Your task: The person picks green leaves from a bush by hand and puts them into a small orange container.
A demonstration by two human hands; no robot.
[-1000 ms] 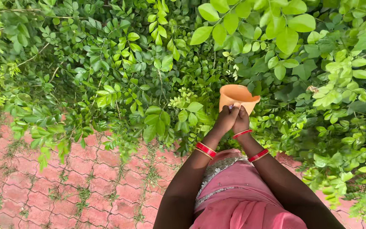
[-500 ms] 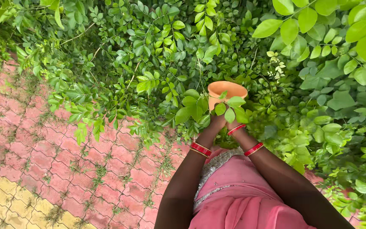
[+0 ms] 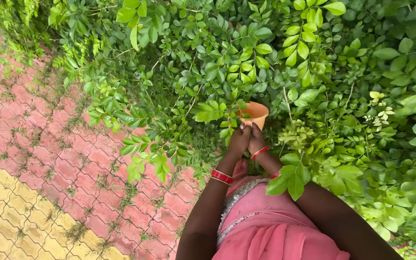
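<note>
We hold the orange pot at frame centre among the green bush. Left hand and right hand fingers press together around its base.

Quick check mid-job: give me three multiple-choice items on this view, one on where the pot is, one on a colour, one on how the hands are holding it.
1. Where is the pot?
A. Up among the bush leaves
B. Down on the paving
C. On a table

2. What colour are the bangles on the left wrist?
A. Blue
B. Red
C. White

3. How is the pot held?
A. By one hand
B. By both hands from below
C. By no hand

Answers:
1 A: the pot sits amid the bush, above the paving.
2 B: red bands ring the wrist.
3 B: the left hand and right hand meet under the pot's base.
</note>
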